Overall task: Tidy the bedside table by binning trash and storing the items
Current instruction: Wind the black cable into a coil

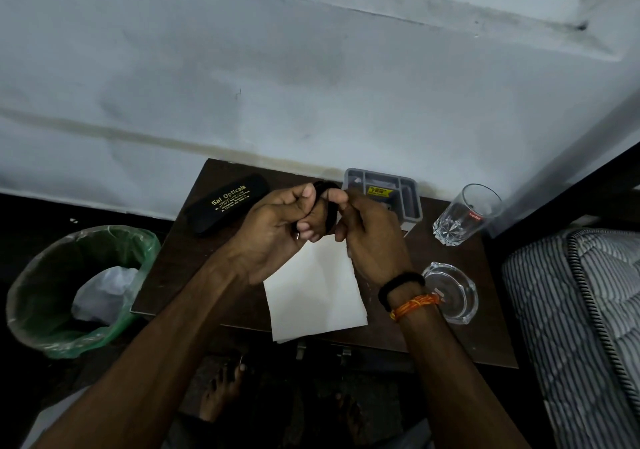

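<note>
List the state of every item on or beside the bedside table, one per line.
left hand: closed on the black band.
right hand: pinching the same band.
black band: held above the table, looped.
spectacle case: shut, lying flat.
grey organiser: upright, open-topped.
drinking glass: upright, looks empty.
glass ashtray: upright, looks empty.
white paper: flat, overhanging the front edge.
bin: lined, holding crumpled trash.

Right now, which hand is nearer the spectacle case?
Left. The left hand is just right of the black spectacle case, almost touching its end; the right hand is farther right, in front of the grey organiser tray.
</note>
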Action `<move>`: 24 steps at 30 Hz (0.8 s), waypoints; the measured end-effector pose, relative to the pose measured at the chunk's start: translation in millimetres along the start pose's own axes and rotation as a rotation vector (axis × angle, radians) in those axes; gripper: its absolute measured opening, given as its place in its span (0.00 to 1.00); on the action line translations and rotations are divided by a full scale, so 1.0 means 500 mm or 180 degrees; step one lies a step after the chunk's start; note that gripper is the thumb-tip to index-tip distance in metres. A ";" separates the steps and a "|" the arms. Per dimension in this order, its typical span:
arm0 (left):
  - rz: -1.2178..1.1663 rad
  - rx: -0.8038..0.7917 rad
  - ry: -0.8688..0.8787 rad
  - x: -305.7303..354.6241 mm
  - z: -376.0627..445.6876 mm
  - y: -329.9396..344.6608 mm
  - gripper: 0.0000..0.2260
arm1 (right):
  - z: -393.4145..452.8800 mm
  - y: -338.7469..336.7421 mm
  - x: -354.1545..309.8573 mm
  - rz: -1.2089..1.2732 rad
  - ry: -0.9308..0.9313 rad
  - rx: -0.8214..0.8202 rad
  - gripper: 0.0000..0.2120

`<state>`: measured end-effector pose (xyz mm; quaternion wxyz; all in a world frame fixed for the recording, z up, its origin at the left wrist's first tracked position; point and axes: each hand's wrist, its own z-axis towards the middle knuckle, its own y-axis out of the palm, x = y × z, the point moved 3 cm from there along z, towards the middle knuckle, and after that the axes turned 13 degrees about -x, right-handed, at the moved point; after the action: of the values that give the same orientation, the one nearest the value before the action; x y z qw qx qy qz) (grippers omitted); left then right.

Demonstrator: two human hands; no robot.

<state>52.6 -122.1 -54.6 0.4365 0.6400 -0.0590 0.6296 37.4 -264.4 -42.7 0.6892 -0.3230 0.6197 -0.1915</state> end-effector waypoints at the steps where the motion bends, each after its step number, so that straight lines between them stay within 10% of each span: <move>1: -0.0094 0.0018 0.0022 -0.001 0.000 -0.001 0.16 | -0.001 0.003 -0.001 0.0017 0.0012 -0.0057 0.12; 15: 0.0128 0.0841 0.0093 -0.023 0.009 -0.027 0.12 | -0.016 0.053 -0.028 -0.0955 0.0261 -0.1441 0.10; 24: 0.1460 0.1012 -0.0501 -0.022 0.003 -0.024 0.15 | -0.014 0.026 -0.051 -0.1311 -0.0439 -0.1000 0.14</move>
<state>58.9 -120.8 -69.5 0.1710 0.7172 -0.1364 0.6617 24.7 -239.5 -32.9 0.6177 -0.5575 0.5146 -0.2067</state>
